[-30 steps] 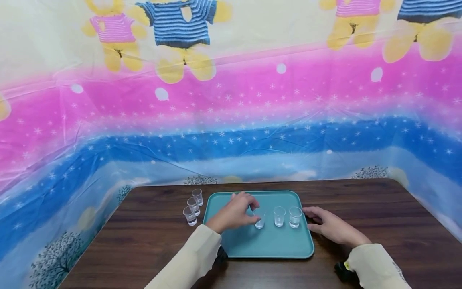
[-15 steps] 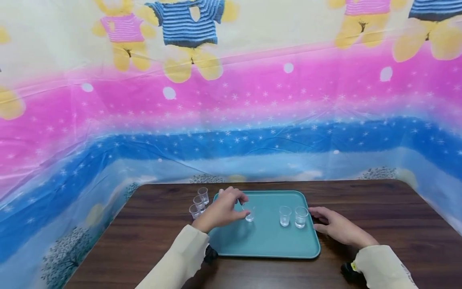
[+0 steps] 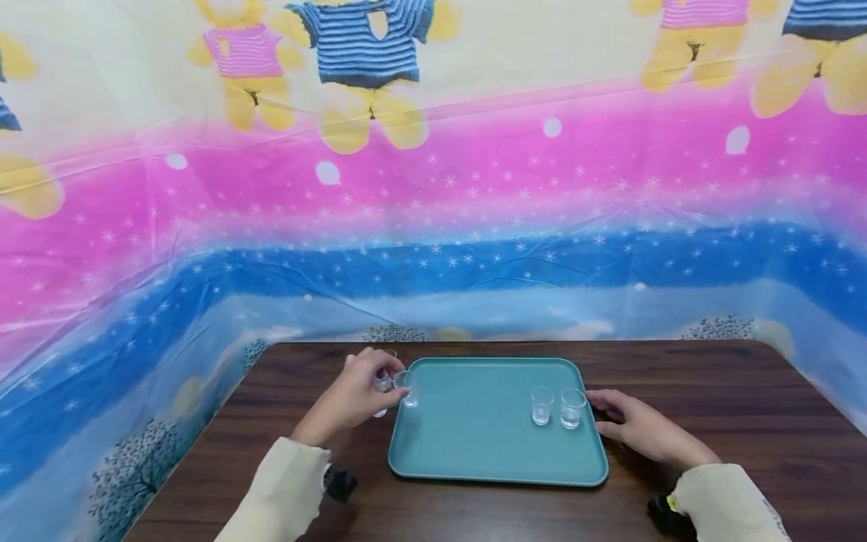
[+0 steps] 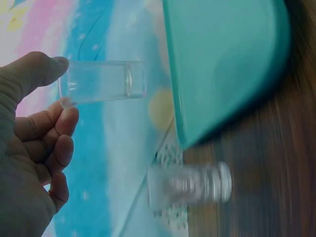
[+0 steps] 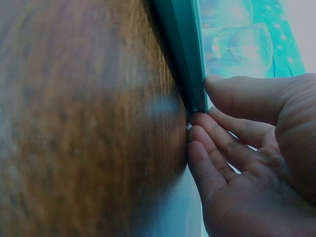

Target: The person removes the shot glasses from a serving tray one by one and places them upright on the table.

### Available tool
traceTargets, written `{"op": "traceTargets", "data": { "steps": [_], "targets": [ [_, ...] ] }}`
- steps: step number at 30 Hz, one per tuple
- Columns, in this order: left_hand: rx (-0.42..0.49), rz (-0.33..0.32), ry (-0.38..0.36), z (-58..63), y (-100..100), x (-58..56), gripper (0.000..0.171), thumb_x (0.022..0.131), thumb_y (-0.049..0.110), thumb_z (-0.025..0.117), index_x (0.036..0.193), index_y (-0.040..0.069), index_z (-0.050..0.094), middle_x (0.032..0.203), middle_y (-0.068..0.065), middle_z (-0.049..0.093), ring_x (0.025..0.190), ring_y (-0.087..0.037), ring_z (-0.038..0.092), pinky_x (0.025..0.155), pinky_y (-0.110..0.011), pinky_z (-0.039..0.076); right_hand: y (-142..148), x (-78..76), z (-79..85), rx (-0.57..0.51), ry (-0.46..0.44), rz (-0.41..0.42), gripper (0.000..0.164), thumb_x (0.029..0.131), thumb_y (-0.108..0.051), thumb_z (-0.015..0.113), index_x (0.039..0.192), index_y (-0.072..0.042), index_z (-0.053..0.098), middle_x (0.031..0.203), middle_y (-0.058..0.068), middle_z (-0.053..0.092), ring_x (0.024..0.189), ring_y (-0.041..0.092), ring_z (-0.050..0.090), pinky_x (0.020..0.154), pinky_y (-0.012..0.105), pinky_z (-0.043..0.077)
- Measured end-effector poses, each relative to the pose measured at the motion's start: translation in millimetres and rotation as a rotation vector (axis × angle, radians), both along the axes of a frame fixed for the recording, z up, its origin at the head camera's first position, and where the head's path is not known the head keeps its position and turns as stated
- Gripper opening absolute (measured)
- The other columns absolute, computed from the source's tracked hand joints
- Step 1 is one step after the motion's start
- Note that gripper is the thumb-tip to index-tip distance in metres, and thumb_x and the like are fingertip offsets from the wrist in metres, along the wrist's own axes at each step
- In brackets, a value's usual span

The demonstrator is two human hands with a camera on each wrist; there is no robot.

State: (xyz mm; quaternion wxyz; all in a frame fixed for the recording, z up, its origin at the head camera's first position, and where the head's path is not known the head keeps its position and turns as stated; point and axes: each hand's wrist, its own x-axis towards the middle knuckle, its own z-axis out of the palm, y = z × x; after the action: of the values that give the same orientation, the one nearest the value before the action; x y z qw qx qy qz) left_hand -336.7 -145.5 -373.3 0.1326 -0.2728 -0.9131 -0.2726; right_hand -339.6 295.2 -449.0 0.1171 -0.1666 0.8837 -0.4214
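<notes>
Glass (image 4: 101,81) btwn L hand (image 3: 351,395) fingertips (image 4: 59,64)

Printed backdrop (image 3: 474,226), seemingly cloth, behind brown table (image 3: 738,395).

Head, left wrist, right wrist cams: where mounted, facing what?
Head: on the head, facing forward-down at table, teal tray; shows left hand, right hand, cream sleeves.
Left wrist: on that wrist, facing left hand pinching a clear shot glass.
Right wrist: on that wrist, facing right hand against tray's edge.
Shared, head and left wrist: that glass.

Glasses (image 3: 382,384) partly behind left hand (image 3: 350,395)
</notes>
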Motion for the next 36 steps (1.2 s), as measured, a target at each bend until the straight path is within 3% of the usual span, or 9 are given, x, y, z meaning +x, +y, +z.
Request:
{"op": "traceTargets", "data": {
  "steps": [7, 13, 20, 26, 36],
  "targets": [
    [-0.036, 0.089, -0.030, 0.2, -33.4, 4.2, 0.023, 0.080, 0.018, 0.077, 0.097, 0.006, 0.067, 0.083, 0.002, 0.056, 0.079, -0.017, 0.048, 0.083, -0.045, 0.027, 3.7, 1.1, 3.3, 0.002, 0.008, 0.006, 0.056, 0.093, -0.019, 0.061, 0.141, 0.000, 0.038, 0.140, 0.025, 0.038, 0.128, 0.044, 0.035, 0.096, 0.054, 0.035],
    [-0.073, 0.140, -0.068, -6.2, -43.9, 5.0, 0.022, 0.078, 0.018, 0.078, 0.093, 0.006, 0.068, 0.080, 0.002, 0.058, 0.076, -0.014, 0.049, 0.080, -0.042, 0.026, 5.3, 0.7, 3.4, 0.001, 0.012, 0.011, 0.056, 0.094, -0.017, 0.060, 0.142, 0.001, 0.037, 0.141, 0.026, 0.037, 0.128, 0.045, 0.034, 0.096, 0.054, 0.035],
    [-0.072, 0.218, -0.138, -21.3, -48.6, 6.4, 0.022, 0.077, 0.017, 0.078, 0.092, 0.004, 0.067, 0.078, 0.002, 0.058, 0.076, -0.020, 0.050, 0.079, -0.041, 0.024, 2.8, 0.4, 0.5, -0.009, 0.019, 0.014, 0.055, 0.094, -0.016, 0.060, 0.141, 0.002, 0.037, 0.140, 0.026, 0.038, 0.127, 0.044, 0.035, 0.097, 0.053, 0.035],
    [-0.058, 0.242, -0.173, -31.8, -50.3, 6.0, 0.024, 0.077, 0.019, 0.079, 0.093, 0.004, 0.068, 0.078, 0.003, 0.059, 0.073, -0.018, 0.052, 0.078, -0.041, 0.023, 0.2, 0.9, -1.1, -0.014, 0.006, 0.006, 0.055, 0.093, -0.016, 0.060, 0.141, 0.002, 0.038, 0.140, 0.025, 0.039, 0.127, 0.044, 0.036, 0.096, 0.053, 0.035],
    [-0.053, 0.236, -0.159, -35.9, -49.3, 5.3, 0.024, 0.077, 0.019, 0.079, 0.091, 0.005, 0.068, 0.080, -0.001, 0.062, 0.072, -0.013, 0.052, 0.078, -0.041, 0.024, 0.3, -0.4, -0.6, -0.008, 0.025, 0.027, 0.054, 0.094, -0.017, 0.060, 0.141, 0.001, 0.039, 0.140, 0.025, 0.039, 0.127, 0.043, 0.037, 0.096, 0.052, 0.036]
  ]
}}
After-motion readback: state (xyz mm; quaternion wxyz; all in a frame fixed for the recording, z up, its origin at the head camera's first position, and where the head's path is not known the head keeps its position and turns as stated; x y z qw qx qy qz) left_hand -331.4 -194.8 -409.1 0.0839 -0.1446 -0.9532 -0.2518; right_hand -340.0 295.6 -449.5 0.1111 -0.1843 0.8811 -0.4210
